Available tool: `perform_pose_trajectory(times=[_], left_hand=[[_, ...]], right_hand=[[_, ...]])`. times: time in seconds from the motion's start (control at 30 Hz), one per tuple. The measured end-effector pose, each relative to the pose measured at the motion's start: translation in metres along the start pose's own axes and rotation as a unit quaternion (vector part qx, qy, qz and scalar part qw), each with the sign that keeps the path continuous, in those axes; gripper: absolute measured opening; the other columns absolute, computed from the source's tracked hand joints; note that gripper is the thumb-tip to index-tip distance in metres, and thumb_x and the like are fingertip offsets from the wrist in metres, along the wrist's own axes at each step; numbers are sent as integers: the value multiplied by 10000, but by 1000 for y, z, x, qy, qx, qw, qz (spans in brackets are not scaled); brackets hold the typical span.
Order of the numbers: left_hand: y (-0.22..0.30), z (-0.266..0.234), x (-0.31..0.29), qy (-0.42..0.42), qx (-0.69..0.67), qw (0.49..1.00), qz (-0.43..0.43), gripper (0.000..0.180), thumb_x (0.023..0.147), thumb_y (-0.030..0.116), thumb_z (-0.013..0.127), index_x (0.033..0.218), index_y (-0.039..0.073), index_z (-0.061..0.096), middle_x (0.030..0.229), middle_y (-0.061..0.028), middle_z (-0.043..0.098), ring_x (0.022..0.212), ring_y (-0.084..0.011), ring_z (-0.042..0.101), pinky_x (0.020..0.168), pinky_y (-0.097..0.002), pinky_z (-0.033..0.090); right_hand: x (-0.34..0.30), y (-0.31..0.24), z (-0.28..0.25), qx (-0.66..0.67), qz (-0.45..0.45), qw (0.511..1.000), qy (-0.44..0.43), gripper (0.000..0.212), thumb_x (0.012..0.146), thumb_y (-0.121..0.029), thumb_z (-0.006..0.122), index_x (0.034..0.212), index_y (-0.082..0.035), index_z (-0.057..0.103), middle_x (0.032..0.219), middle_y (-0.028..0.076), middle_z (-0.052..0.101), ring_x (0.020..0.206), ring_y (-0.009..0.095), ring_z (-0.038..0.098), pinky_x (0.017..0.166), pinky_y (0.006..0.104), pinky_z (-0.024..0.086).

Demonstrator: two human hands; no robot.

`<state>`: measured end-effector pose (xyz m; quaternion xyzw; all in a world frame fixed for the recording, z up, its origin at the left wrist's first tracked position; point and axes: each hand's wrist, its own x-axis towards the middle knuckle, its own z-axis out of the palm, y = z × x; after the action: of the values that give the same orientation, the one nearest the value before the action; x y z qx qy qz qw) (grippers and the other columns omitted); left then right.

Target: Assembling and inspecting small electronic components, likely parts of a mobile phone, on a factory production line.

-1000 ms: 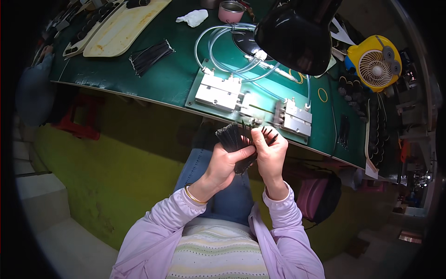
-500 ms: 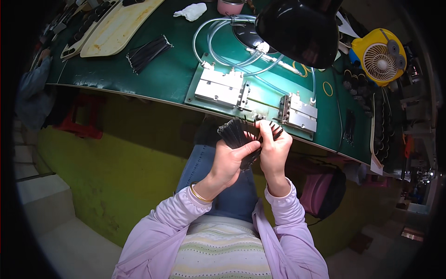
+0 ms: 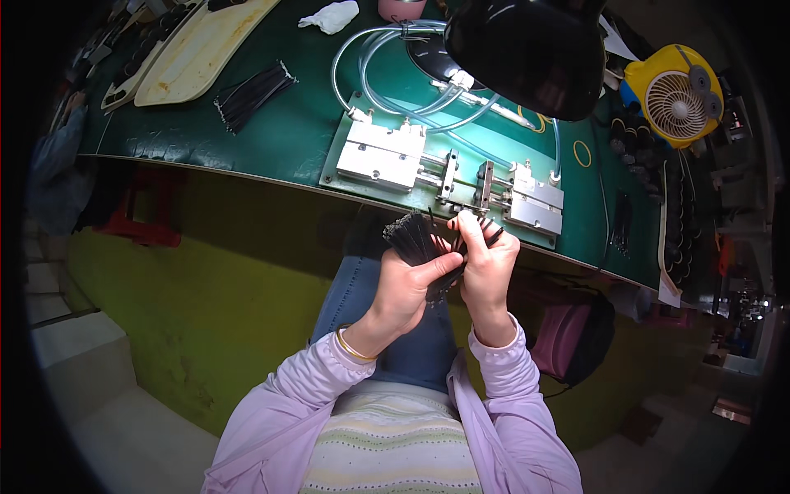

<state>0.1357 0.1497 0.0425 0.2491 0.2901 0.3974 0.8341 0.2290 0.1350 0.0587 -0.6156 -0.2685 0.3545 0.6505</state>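
Observation:
My left hand [image 3: 399, 284] is closed round a thick bundle of thin black wires [image 3: 408, 236], whose upper ends look silvery. Its thumb reaches across toward the right hand. Several more black wires [image 3: 494, 234] fan out from my right hand [image 3: 487, 262], which is closed with thumb and finger pinched at the front edge of a clamping fixture. This fixture has a left metal block [image 3: 382, 156] and a right metal block [image 3: 536, 202], with small jaws [image 3: 485, 184] extended on rods between them. My right fingertips sit just below those jaws; whether they touch is unclear.
A black lamp head [image 3: 527, 58] overhangs the green table [image 3: 288, 156]. Clear hoses [image 3: 366, 74] loop behind the fixture. Another black wire bundle [image 3: 253, 95] and a stained tray [image 3: 197, 58] lie left; a yellow fan [image 3: 676, 99] stands right. A person's sleeve [image 3: 58, 156] shows far left.
The fixture's two jaws have slid out from their blocks toward each other, narrowing the gap. My hands have stayed nearly in place with the black wires; the view has shifted slightly.

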Motion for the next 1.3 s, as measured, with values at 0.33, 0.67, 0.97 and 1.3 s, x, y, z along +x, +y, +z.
perform_pose_trajectory(times=[0.33, 0.67, 0.97, 1.3], left_hand=[[6, -5, -7, -20, -54, 997, -48, 125, 736, -16, 604, 843, 26, 556, 766, -19, 557, 654, -96, 534, 555, -229, 453], [-1, -4, -6, 16, -23, 1000, -13, 151, 721, -34, 622, 843, 22, 554, 781, -17, 557, 671, -92, 537, 586, -223, 451], [-2, -8, -5, 1, -16, 1000, -8, 175, 705, -39, 638, 848, 14, 551, 793, -22, 563, 696, -91, 542, 612, -216, 454], [-10, -7, -2, -4, 17, 1000, -8, 141, 722, -34, 613, 830, 18, 540, 767, -29, 553, 653, -105, 532, 560, -233, 447]], right_hand=[[-9, -7, -1, -40, -11, 998, -37, 193, 818, -148, 555, 755, 23, 616, 555, 26, 560, 394, 45, 451, 290, 175, 308], [-3, 1, 2, 17, 6, 1000, -16, 193, 825, -130, 529, 772, 32, 619, 500, -13, 493, 382, 36, 421, 306, 184, 298], [-1, 6, 1, 34, 16, 999, -5, 196, 814, -127, 535, 734, 26, 626, 490, -13, 493, 385, 34, 411, 318, 188, 287], [1, 5, -5, 17, 20, 1000, -2, 200, 802, -132, 552, 698, 24, 622, 510, -7, 522, 402, 36, 429, 327, 183, 293]])
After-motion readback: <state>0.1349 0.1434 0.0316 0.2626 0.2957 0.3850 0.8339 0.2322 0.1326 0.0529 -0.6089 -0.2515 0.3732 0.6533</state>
